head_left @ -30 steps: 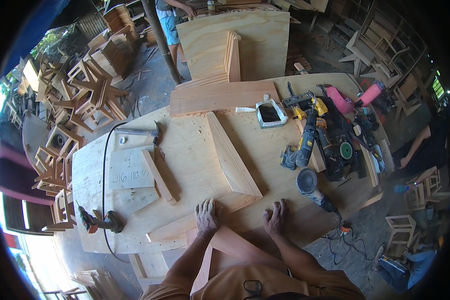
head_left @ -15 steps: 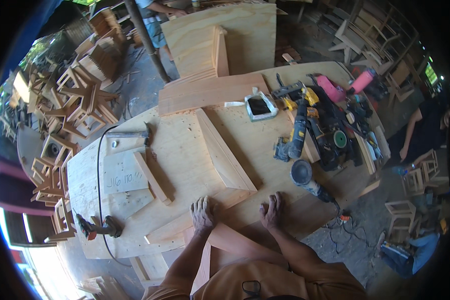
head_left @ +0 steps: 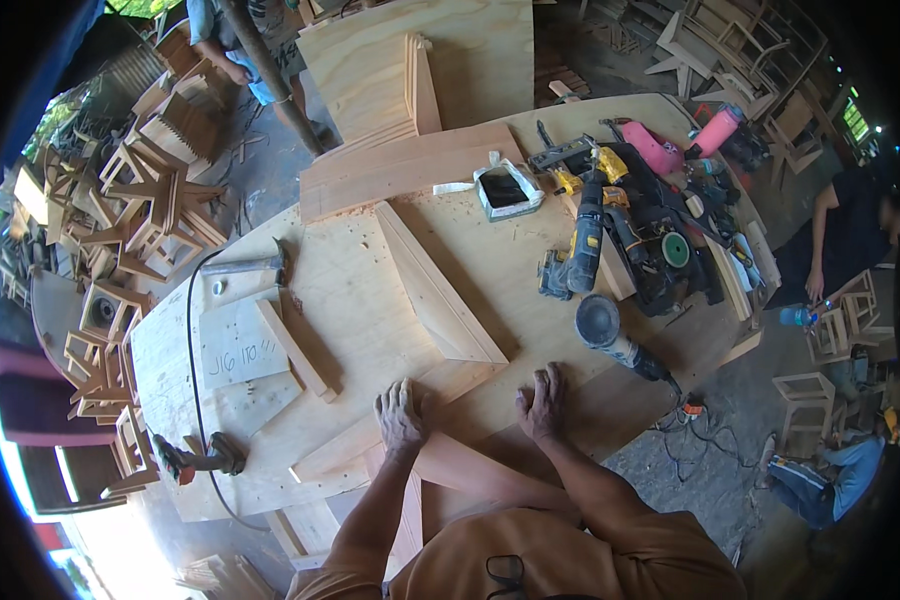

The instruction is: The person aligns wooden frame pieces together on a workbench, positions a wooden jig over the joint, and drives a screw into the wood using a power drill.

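Observation:
My left hand (head_left: 401, 415) lies with fingers stretched forward over the near arm of an angled wooden frame (head_left: 440, 290). This frame is a long tapered leg joined at a corner to a crosspiece (head_left: 345, 450) that runs toward the lower left. To the right of that corner, my right hand (head_left: 543, 402) rests on the plywood tabletop (head_left: 360, 300), fingers apart and slightly bent, holding nothing. A reddish wooden board (head_left: 485, 473) slants between my forearms, close to my body. Its lower end is hidden by my shirt and arm.
On the left lie a hammer (head_left: 245, 266), a marked template board (head_left: 238, 340), a wood strip (head_left: 295, 350) and a cordless tool (head_left: 198, 458). On the right are a drill (head_left: 587, 235), a sander (head_left: 610, 335), a tub (head_left: 507, 190) and a pink bottle (head_left: 716, 131). People work nearby.
The view has shifted slightly. My hands stay in nearly the same places, the right one a little higher in the picture. The person at the back has moved left.

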The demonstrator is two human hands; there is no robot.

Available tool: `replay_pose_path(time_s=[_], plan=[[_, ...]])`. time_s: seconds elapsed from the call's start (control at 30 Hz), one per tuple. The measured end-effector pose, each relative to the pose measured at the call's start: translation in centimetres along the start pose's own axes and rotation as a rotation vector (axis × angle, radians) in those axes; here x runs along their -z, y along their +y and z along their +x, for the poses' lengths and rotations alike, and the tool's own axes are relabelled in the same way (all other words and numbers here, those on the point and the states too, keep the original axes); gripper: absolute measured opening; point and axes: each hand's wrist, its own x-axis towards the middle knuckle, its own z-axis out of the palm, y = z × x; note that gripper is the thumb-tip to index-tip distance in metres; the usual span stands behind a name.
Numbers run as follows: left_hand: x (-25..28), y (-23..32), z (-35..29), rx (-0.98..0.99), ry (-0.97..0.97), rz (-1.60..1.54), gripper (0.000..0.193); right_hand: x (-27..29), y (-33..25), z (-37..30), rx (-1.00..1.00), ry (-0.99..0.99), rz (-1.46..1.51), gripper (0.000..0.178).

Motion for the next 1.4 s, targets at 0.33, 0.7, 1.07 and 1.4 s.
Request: replay_pose_path(time_s=[0.33,0.7,1.07,1.4], plan=[[0.13,0.11,0.01,0.034,0.035,0.02,0.052,0.37,0.12,0.47,0.066,-0.014,-0.033,0.055],[0.31,0.2,-0.17,0.018,0.031,-0.006,0.052,0.9,0.14,0.13,0.069,-0.013,-0.053,0.053],[0.33,0.06,0.07,0.014,0.047,0.005,0.052,0.48,0.1,0.3,0.079,0.023,-0.04,0.051],[0.42,0.02,0.25,0.017,0.044,0.011,0.051,0.56,-0.04,0.63,0.089,0.016,-0.036,0.049]])
